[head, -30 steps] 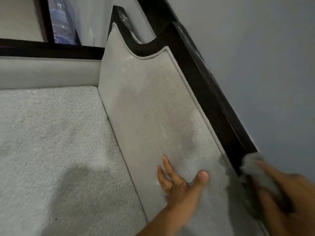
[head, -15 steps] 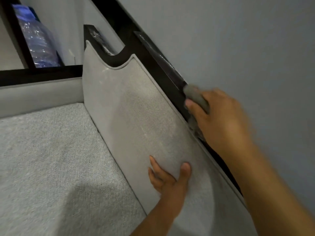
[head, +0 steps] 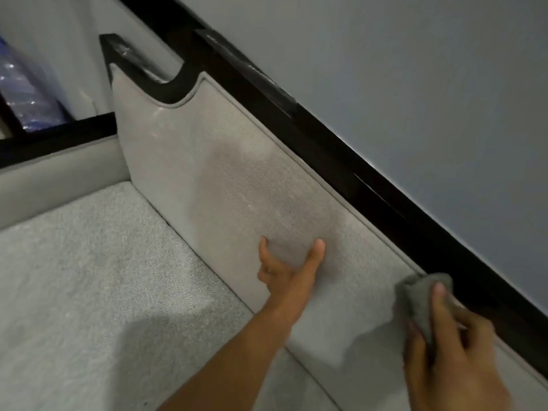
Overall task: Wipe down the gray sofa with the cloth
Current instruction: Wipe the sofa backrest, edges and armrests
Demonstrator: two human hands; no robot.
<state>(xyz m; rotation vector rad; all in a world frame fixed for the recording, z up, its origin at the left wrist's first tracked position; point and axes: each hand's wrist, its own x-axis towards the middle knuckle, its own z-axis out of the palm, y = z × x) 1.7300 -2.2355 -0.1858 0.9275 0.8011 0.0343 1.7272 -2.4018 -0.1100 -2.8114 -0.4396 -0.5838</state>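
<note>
The gray sofa fills the view: its seat cushion (head: 89,277) at lower left and its upholstered backrest panel (head: 225,173) running diagonally. A dark wooden frame (head: 370,185) caps the backrest. My left hand (head: 289,269) presses flat against the lower backrest, fingers spread, holding nothing. My right hand (head: 450,354) at the lower right grips a bunched gray cloth (head: 418,298). The cloth touches the backrest's upper edge where the fabric piping meets the dark frame.
A pale blue-gray wall (head: 415,84) stands right behind the frame. The sofa's padded armrest (head: 59,179) with a dark rail closes the far left end. Beyond it lies something blue wrapped in clear plastic (head: 26,96).
My right hand with the cloth swept up along the dark frame, then came back down toward me to the lower right. My left hand stayed pressed on the backrest.
</note>
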